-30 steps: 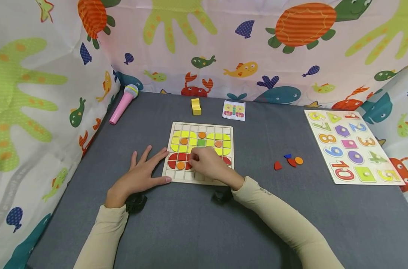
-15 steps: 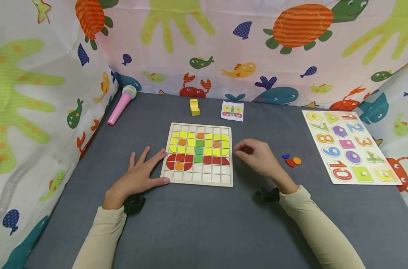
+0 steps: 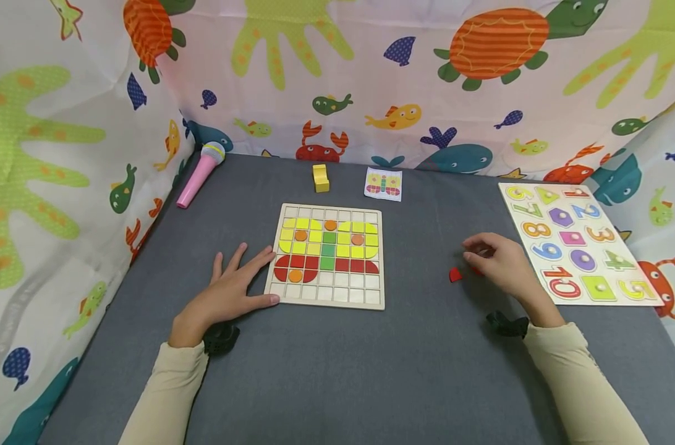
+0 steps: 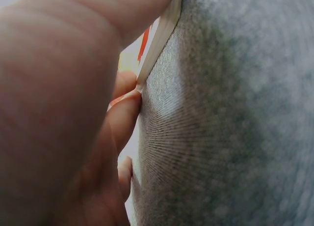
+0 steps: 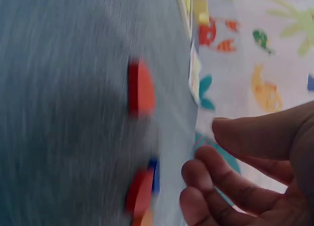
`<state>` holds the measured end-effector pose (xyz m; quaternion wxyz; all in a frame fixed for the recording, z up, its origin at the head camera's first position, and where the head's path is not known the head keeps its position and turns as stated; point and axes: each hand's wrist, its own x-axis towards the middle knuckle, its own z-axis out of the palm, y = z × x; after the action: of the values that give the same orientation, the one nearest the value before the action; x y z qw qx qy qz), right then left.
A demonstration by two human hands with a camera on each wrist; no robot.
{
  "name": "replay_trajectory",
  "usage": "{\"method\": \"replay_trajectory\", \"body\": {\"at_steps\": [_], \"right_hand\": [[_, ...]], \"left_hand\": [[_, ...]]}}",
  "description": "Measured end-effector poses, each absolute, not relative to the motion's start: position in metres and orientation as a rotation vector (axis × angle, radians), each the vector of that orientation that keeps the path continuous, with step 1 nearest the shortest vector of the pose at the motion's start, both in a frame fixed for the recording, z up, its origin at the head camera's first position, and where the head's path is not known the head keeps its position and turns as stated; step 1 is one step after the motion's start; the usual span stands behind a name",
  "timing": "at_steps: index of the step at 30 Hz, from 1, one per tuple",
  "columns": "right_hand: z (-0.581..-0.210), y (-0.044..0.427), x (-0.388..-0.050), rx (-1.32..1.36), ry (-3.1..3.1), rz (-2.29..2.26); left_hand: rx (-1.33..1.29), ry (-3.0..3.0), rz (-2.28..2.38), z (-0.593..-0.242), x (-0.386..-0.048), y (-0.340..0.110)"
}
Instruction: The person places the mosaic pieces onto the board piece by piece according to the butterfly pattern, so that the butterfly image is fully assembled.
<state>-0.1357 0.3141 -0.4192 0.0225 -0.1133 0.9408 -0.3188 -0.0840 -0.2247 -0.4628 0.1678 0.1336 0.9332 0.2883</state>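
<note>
My left hand (image 3: 232, 290) lies spread at the left side of a square wooden grid board (image 3: 360, 298), its fingertips and thumb touching the edge. Yellow, red, green and orange pieces on the board form a butterfly-like pattern. Further right, my right hand (image 3: 501, 262) hovers over loose pieces, fingers loosely bent. A red quarter-round piece (image 5: 142, 91) lies apart in the right wrist view. Below it are another red piece (image 5: 140, 191), a blue piece (image 5: 155, 177) and an orange one (image 5: 143, 218). No piece shows between the right fingers. The hand hides most of this group in the head view.
A small butterfly pattern card (image 3: 383, 184) and a yellow block (image 3: 321, 178) lie behind the board. The pink toy microphone (image 3: 201, 175) is at the back left. At the right lies a number-and-shape puzzle board (image 3: 540, 250). A printed sea-animal curtain (image 3: 360, 62) surrounds the table.
My right hand has moved from over the grid board out to the right, above the loose pieces. The left hand has stayed at the board's left edge.
</note>
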Motion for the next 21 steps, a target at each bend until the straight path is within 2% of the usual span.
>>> {"method": "replay_trajectory", "body": {"at_steps": [7, 21], "right_hand": [[-0.427, 0.339, -0.147, -0.323, 2.841, -0.781], [-0.428, 0.328, -0.155, -0.305, 2.770, -0.793]], "left_hand": [[0.381, 2.654, 0.818, -0.464, -0.084, -0.225], [0.377, 2.652, 0.815, -0.463, -0.084, -0.226]]}}
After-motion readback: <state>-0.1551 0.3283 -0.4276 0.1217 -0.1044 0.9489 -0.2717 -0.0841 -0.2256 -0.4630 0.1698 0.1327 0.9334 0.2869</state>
